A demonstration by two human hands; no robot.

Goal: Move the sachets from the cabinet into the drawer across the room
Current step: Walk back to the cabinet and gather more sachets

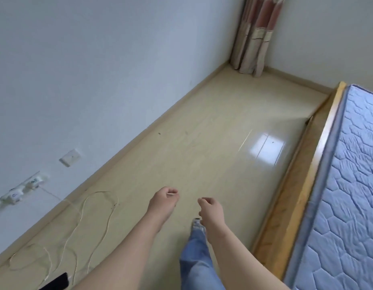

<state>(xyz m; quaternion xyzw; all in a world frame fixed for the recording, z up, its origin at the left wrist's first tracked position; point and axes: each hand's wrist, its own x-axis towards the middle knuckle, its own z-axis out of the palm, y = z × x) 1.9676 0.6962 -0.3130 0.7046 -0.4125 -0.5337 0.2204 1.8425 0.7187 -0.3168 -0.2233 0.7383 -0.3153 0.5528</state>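
No cabinet or drawer shows in the head view. Both my forearms reach forward over the pale floor (202, 143). My left hand (163, 198) has its fingers curled in; a thin pale sliver shows between thumb and fingers, too small to tell whether it is a sachet. My right hand (211, 208) hangs a little to the right of it, its back towards me and its fingers loosely curled, with nothing visible in it. My jeans leg (197, 254) and foot step forward under the right hand.
A bed with a blue quilted mattress (348, 195) in a wooden frame (290, 195) runs along the right. The white wall (76, 80) on the left carries sockets (24, 189); a thin cable (93, 218) loops on the floor below. A curtain (254, 36) hangs in the far corner.
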